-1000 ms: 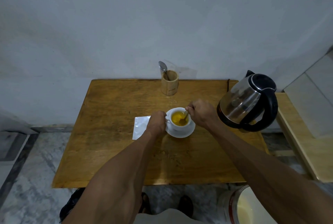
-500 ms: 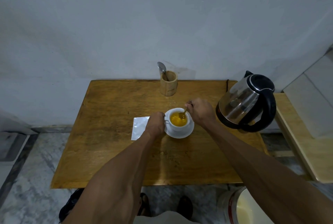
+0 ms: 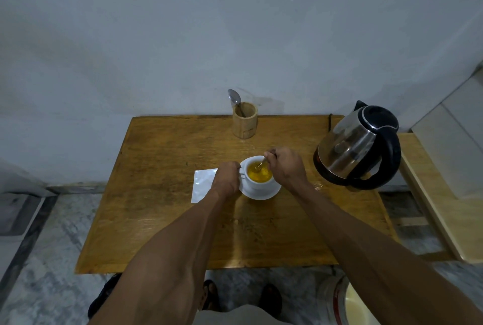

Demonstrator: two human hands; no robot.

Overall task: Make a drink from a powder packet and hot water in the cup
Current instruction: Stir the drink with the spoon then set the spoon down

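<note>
Both hands busy: left hand (image 3: 226, 178) clamped on white cup (image 3: 257, 185) at table centre; right hand (image 3: 286, 166) pinching teaspoon (image 3: 260, 164), dipped in orange drink; stirring step, surely; empty packet (image 3: 203, 185) at nine o'clock; next, probably lifting spoon out cleanly.

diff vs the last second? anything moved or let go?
Only the spoon moved: its tip swung inside the cup, stirring the yellow drink, gripped by the right hand. The left hand stays at the cup's handle. Nothing was let go. The saucer, packet and kettle are unchanged.
</note>
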